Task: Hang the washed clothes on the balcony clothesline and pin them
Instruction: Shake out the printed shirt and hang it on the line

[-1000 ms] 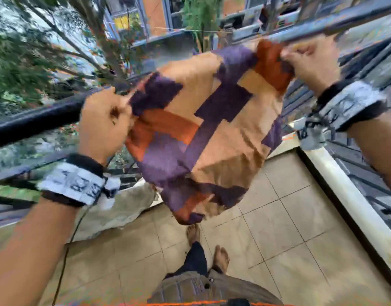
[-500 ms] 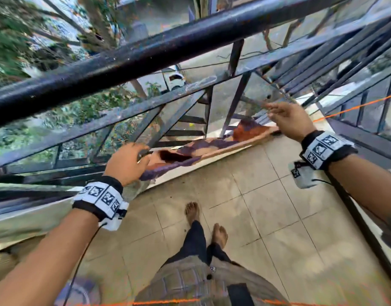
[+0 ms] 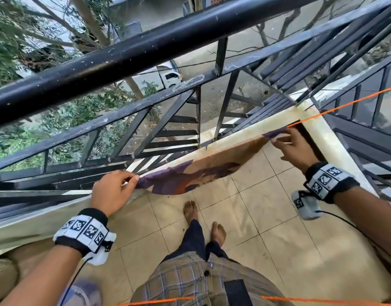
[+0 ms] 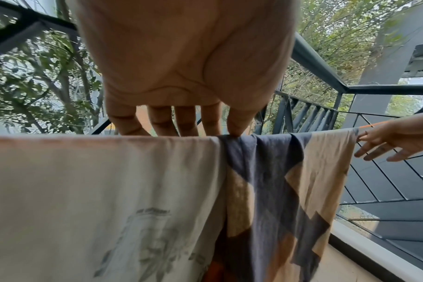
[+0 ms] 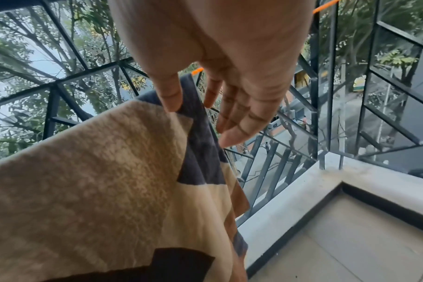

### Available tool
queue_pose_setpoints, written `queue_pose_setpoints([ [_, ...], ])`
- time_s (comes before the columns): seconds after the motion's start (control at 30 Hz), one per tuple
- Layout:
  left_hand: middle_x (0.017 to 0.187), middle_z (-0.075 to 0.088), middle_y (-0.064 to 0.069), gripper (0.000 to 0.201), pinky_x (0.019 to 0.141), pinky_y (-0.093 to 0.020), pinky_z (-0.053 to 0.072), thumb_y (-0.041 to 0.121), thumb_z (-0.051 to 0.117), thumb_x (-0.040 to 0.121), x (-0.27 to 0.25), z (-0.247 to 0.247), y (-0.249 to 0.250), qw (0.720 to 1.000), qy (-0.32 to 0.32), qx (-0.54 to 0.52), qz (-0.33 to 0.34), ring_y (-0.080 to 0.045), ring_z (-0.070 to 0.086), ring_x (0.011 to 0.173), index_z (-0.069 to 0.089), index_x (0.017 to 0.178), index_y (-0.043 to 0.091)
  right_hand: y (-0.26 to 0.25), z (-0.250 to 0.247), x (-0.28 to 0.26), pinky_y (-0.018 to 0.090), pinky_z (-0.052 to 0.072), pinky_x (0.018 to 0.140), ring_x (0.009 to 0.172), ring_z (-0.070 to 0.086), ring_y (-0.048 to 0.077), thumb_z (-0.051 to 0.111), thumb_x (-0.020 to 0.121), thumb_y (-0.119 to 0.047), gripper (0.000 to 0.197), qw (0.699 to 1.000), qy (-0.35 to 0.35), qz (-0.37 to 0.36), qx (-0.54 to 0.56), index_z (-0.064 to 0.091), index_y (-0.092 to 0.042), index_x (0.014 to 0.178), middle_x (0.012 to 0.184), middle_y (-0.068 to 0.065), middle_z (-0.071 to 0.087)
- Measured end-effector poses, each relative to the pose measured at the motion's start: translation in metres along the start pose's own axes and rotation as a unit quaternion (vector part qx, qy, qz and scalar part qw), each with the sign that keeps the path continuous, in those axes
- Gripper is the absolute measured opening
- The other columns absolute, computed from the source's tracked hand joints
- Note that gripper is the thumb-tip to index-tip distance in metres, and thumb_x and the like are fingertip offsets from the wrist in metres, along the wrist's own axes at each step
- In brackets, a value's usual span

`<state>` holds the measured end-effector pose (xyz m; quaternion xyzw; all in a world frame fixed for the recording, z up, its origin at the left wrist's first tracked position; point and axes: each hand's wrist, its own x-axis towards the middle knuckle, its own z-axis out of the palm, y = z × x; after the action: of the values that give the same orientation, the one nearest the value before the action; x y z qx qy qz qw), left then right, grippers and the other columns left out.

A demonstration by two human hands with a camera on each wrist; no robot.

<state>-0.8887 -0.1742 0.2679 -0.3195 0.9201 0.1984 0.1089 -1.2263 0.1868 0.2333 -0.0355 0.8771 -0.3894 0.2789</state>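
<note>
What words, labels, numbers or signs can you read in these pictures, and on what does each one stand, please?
None can be read.
White T-shirt: a faded grey print with a line of lettering above it, too blurred to read.
Wristbands: square black-and-white marker patterns, no letters.
Patchwork cloth: plain colour blocks, no text.

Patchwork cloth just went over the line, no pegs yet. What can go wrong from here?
1. No pin shows on the purple, tan and orange patchwork cloth; only fingertip pinches by the left hand and right hand hold it on the orange clothesline, so letting go may let it slide off.
2. The open black metal railing over the street is close; wind might carry it out.
3. It bunches against the white printed shirt.
</note>
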Motion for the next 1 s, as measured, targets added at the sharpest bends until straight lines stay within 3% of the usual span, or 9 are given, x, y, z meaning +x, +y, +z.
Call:
queue_pose_setpoints([
  [0.1, 0.100, 0.073, 0.009, 0.016, 0.083, -0.037, 0.053, 0.046, 0.060, 0.096, -0.006, -0.001, -0.003, 0.998, -0.019, -0.061, -0.023, -0.018, 0.067, 0.094, 0.072, 0.098, 0.036, -0.003, 0.004, 0.000, 0.043, 0.056, 0.081, 0.092, 0.064, 0.015, 0.065, 0.090, -0.028, 0.010, 0.998, 0.026, -0.049, -0.016, 0.063, -0.025, 0.100, 0.098, -0.004, 0.068],
  [0.17, 0.097, 0.073, 0.015, 0.004, 0.089, -0.039, 0.054, 0.041, 0.067, 0.092, -0.007, -0.001, -0.006, 0.992, -0.038, -0.120, -0.031, -0.012, 0.068, 0.094, 0.070, 0.092, 0.043, 0.001, 0.001, 0.002, 0.032, 0.050, 0.077, 0.087, 0.063, 0.015, 0.066, 0.088, -0.030, 0.017, 0.993, 0.060, -0.075, -0.068, 0.068, -0.018, 0.100, 0.096, 0.000, 0.070],
  [0.33, 0.080, 0.073, 0.022, 0.026, 0.079, -0.017, 0.048, 0.020, 0.073, 0.089, -0.008, -0.002, 0.000, 0.977, -0.011, -0.207, -0.051, 0.000, 0.066, 0.086, 0.074, 0.076, 0.043, 0.008, -0.019, -0.005, 0.034, 0.053, 0.071, 0.073, 0.064, 0.020, 0.071, 0.083, -0.042, 0.030, 0.985, 0.097, -0.104, -0.100, 0.070, -0.012, 0.082, 0.076, 0.007, 0.070],
  [0.43, 0.085, 0.070, 0.019, 0.028, 0.080, -0.021, 0.047, 0.015, 0.071, 0.091, -0.010, -0.004, 0.004, 0.970, 0.021, -0.235, -0.060, -0.004, 0.065, 0.087, 0.070, 0.078, 0.040, 0.005, -0.030, -0.008, 0.024, 0.041, 0.059, 0.059, 0.049, 0.011, 0.075, 0.079, -0.048, 0.037, 0.987, 0.097, -0.125, -0.034, 0.070, -0.011, 0.076, 0.067, 0.009, 0.064],
  [0.53, 0.086, 0.074, 0.011, 0.023, 0.084, -0.027, 0.050, 0.013, 0.072, 0.089, -0.007, -0.009, 0.005, 0.959, 0.037, -0.270, -0.078, -0.011, 0.068, 0.085, 0.072, 0.081, 0.034, -0.003, -0.041, -0.012, 0.031, 0.042, 0.062, 0.062, 0.052, 0.010, 0.071, 0.070, -0.067, 0.044, 0.983, 0.107, -0.148, 0.029, 0.071, -0.024, 0.073, 0.069, 0.005, 0.066],
  [0.63, 0.078, 0.074, 0.018, 0.022, 0.082, -0.010, 0.051, 0.006, 0.071, 0.089, -0.007, -0.018, 0.007, 0.933, 0.044, -0.344, -0.095, 0.004, 0.067, 0.077, 0.073, 0.083, 0.027, -0.008, -0.047, -0.014, 0.028, 0.048, 0.062, 0.059, 0.055, 0.001, 0.079, 0.077, -0.044, 0.030, 0.981, 0.123, -0.148, 0.008, 0.074, -0.015, 0.075, 0.062, -0.009, 0.068],
  [0.73, 0.095, 0.074, 0.009, 0.024, 0.077, -0.004, 0.051, -0.004, 0.067, 0.089, -0.009, -0.025, 0.012, 0.915, 0.032, -0.387, -0.106, -0.001, 0.067, 0.086, 0.075, 0.095, 0.018, -0.003, -0.052, -0.013, 0.012, 0.037, 0.052, 0.048, 0.048, -0.003, 0.083, 0.076, -0.030, 0.024, 0.981, 0.138, -0.132, 0.019, 0.071, -0.010, 0.071, 0.051, -0.021, 0.061],
  [0.9, 0.091, 0.071, 0.016, 0.029, 0.067, 0.000, 0.045, -0.008, 0.058, 0.094, -0.015, -0.037, 0.025, 0.919, 0.024, -0.387, -0.071, 0.013, 0.065, 0.074, 0.072, 0.102, 0.015, -0.005, -0.060, -0.013, 0.040, 0.041, 0.070, 0.070, 0.050, 0.018, 0.068, 0.085, -0.052, 0.034, 0.978, 0.106, -0.143, 0.111, 0.058, -0.023, 0.072, 0.072, 0.005, 0.058],
  [1.0, 0.099, 0.068, 0.009, 0.028, 0.067, -0.002, 0.047, -0.010, 0.053, 0.096, -0.014, -0.052, 0.030, 0.928, 0.033, -0.370, -0.030, 0.013, 0.062, 0.075, 0.069, 0.111, 0.007, -0.021, -0.069, -0.013, 0.048, 0.048, 0.079, 0.074, 0.052, 0.018, 0.055, 0.096, -0.048, 0.025, 0.976, 0.113, -0.162, 0.088, 0.054, -0.029, 0.079, 0.078, 0.003, 0.054],
])
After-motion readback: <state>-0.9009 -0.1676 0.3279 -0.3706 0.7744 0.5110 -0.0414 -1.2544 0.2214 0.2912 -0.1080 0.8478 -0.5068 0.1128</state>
